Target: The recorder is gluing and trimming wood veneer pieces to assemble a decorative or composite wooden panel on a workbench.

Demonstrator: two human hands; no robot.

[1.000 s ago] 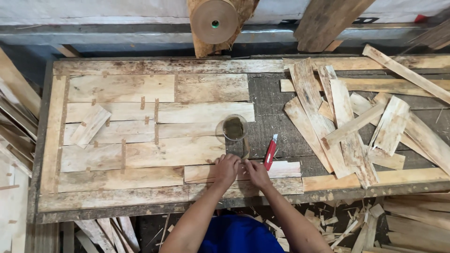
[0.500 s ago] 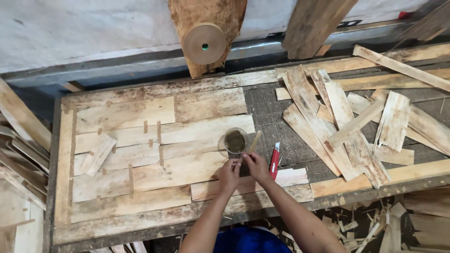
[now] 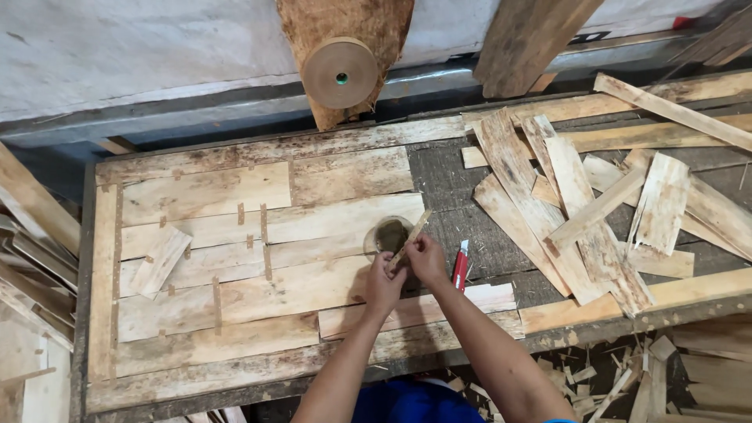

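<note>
1. A person's two hands meet over a workbench (image 3: 439,168), near the middle of its front edge.
2. The left hand (image 3: 384,283) and right hand (image 3: 427,258) both pinch a thin strip (image 3: 410,238) of wood or tape; fingers of each are closed on its lower end.
3. The strip slants up and right, its top lying across a small round tub (image 3: 389,233) of dark paste.
4. A second ago the hands lay lower, nearer the front edge; they have since risen to the tub, and the strip now shows clearly.
5. A red knife (image 3: 460,265) lies just right of the right hand, unmoved.
6. Pale boards (image 3: 235,235) joined by short tape pieces cover the bench's left half.
7. Loose offcuts (image 3: 595,211) pile on the right half.
8. A brown tape roll (image 3: 341,73) hangs beyond the back edge.
</note>
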